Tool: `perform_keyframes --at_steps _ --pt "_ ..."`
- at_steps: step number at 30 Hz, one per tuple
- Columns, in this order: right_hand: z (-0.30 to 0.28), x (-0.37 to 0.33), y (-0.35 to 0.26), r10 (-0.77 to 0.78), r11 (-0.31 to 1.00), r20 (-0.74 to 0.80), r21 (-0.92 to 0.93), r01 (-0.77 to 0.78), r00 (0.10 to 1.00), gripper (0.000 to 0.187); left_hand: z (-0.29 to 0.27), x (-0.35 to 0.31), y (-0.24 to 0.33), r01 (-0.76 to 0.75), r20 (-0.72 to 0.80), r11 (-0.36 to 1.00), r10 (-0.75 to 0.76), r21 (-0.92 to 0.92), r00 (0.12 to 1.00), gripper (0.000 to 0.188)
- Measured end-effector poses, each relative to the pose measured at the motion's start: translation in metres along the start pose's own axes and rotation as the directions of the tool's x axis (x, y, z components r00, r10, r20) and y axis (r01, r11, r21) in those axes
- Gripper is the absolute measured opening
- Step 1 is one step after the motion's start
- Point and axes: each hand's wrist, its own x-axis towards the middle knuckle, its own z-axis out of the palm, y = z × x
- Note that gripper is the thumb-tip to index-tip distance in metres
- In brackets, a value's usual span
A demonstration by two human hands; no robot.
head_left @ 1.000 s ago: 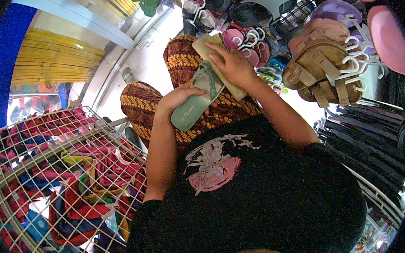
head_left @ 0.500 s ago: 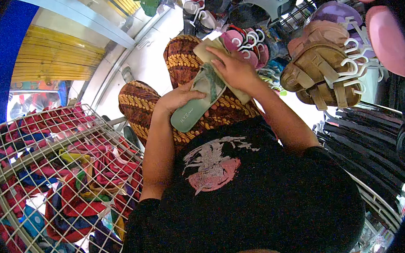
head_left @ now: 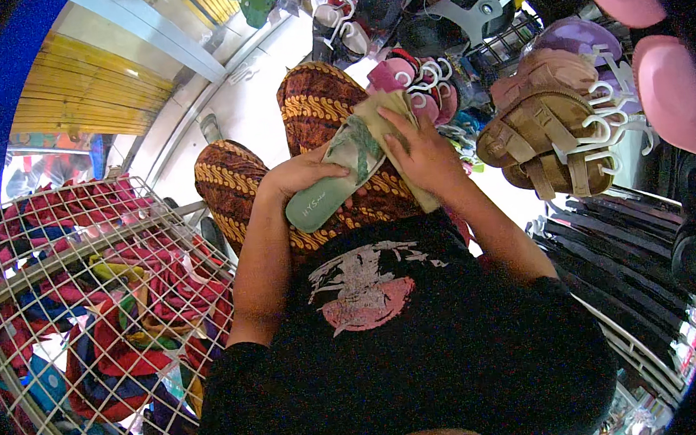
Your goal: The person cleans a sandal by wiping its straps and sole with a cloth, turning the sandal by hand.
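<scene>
A green flip-flop [head_left: 313, 207] with a darker strap lies slantwise above my lap, its toe end pointing away and to the right. My left hand [head_left: 297, 177] grips it near the middle, thumb across the footbed and the other fingers hidden beneath. A beige cloth [head_left: 384, 110] is in my right hand [head_left: 427, 160], fingers pressing it against the right edge of the flip-flop near the toe. The cloth's lower end hangs beside my wrist. My patterned trousers [head_left: 234, 173] show below the flip-flop.
At left stands a wire mesh basket [head_left: 82, 267] full of colourful items. Brown strapped sandals [head_left: 537, 133] hang on white hangers at right, with pink footwear [head_left: 669, 94] beyond. Black long items [head_left: 612, 254] are racked lower right. More footwear hangs ahead.
My right hand and the cloth have moved right and closer to me along the flip-flop's edge. My left hand keeps its grip; the whole view has shifted slightly.
</scene>
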Motion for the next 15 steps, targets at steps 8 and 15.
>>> perform_keyframes --at_steps 8,15 --pt "0.039 0.096 0.015 0.015 0.964 -0.049 0.265 -0.001 0.999 0.047 0.000 0.001 -0.006 -0.029 0.006 0.977 0.031 -0.213 0.999 0.055" --pt "0.065 0.100 0.077 0.131 0.667 -0.187 0.743 0.053 0.974 0.051 -0.006 0.010 -0.018 -0.132 -0.220 0.944 0.066 -0.302 0.973 0.057"
